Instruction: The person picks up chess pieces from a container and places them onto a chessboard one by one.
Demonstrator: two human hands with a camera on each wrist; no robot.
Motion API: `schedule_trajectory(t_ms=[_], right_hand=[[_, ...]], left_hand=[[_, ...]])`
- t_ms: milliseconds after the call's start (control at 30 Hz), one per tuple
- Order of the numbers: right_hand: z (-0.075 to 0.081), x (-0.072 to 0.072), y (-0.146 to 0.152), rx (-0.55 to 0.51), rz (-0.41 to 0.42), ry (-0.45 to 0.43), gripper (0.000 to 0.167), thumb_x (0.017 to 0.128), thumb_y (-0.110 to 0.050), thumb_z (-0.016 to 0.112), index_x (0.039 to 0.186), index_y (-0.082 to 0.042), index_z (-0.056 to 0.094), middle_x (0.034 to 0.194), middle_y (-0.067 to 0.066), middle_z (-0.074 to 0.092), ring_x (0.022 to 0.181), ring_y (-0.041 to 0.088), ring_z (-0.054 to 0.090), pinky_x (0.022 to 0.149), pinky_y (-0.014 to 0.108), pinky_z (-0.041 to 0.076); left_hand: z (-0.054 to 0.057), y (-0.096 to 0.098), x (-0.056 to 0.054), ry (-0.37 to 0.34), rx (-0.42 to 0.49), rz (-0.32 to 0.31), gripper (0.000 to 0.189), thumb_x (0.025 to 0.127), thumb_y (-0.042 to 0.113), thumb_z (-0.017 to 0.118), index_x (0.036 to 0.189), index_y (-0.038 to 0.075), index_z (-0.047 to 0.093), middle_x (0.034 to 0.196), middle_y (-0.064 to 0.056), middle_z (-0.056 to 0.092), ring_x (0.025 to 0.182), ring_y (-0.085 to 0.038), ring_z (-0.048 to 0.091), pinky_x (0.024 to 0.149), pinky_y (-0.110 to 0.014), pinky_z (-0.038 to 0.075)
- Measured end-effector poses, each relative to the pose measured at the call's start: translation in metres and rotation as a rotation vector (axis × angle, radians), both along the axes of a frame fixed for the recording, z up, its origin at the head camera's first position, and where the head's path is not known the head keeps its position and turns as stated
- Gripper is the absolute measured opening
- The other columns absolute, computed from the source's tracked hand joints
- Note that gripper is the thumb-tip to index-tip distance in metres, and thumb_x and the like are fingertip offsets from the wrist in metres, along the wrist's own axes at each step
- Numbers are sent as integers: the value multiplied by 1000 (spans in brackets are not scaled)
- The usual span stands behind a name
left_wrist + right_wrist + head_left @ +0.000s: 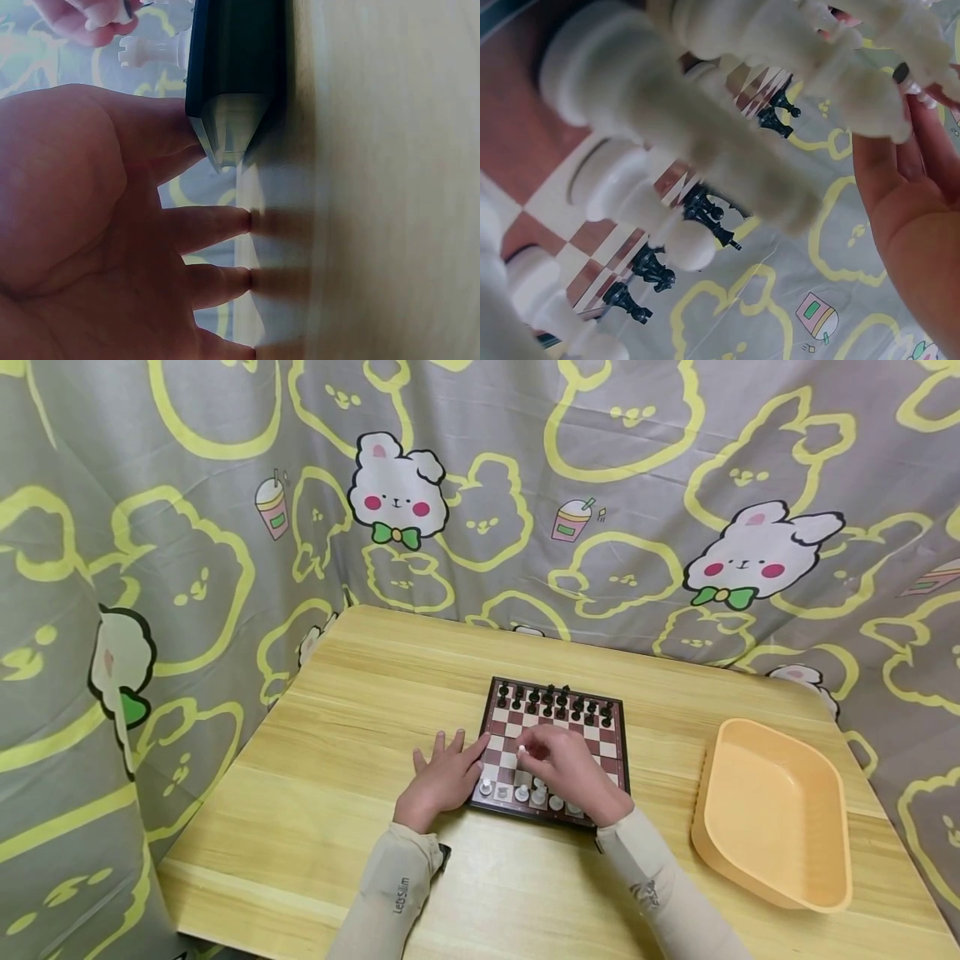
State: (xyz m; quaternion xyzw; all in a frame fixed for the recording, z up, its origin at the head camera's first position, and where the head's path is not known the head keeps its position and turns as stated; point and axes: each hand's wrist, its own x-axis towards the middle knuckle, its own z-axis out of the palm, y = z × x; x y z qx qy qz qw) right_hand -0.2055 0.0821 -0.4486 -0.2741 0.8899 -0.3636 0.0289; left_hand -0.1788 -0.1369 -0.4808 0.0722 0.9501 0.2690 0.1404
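Observation:
A chessboard [624, 739] lies on the wooden table with black and white pieces on it. My left hand [442, 774] rests beside its left edge with fingers spread; in the left wrist view the thumb touches the board's dark side [236, 52] and the other fingertips meet the tabletop. Above the middle of the board, my right hand [567, 768] pinches a small white chess piece [521, 749], lifted off the squares. Black chess pieces [548, 700] stand in two rows at the far side. White chess pieces [522, 792] line the near side, partly hidden by my right hand and forearm.
An orange-yellow plastic tray [772, 827] stands on the table [315, 760] to the right of the board. Patterned grey curtains [487, 502] hang behind and at the left of the table. Tall white pieces [682, 112] fill the near part of the right wrist view.

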Motion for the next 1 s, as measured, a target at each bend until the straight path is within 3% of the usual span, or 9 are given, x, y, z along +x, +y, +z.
schedule_trajectory(t_ms=[467, 733, 1000], right_hand=[[-1, -3, 1, 117, 34, -88, 10, 94, -4, 72, 104, -4, 77, 93, -1, 74, 81, 6, 67, 76, 25, 58], [-2, -7, 2, 161, 118, -80, 10, 94, -4, 72, 101, -5, 78, 92, 2, 75, 79, 5, 65, 76, 25, 57], [-3, -9, 0, 196, 170, -73, 5, 92, -3, 75, 94, -7, 78, 88, -3, 73, 77, 4, 63, 75, 26, 57]], left_hand=[[2, -1, 1, 8, -2, -1, 52, 111, 31, 42, 162, 25, 38, 167, -23, 27, 154, -53, 10, 113, -81, 5], [1, -1, 1, 1, 4, -1, 52, 111, 30, 42, 162, 25, 38, 167, -23, 26, 154, -52, 9, 113, -80, 5], [2, -1, 1, -9, 7, -5, 52, 112, 31, 41, 163, 25, 36, 168, -22, 24, 155, -52, 8, 114, -80, 3]])
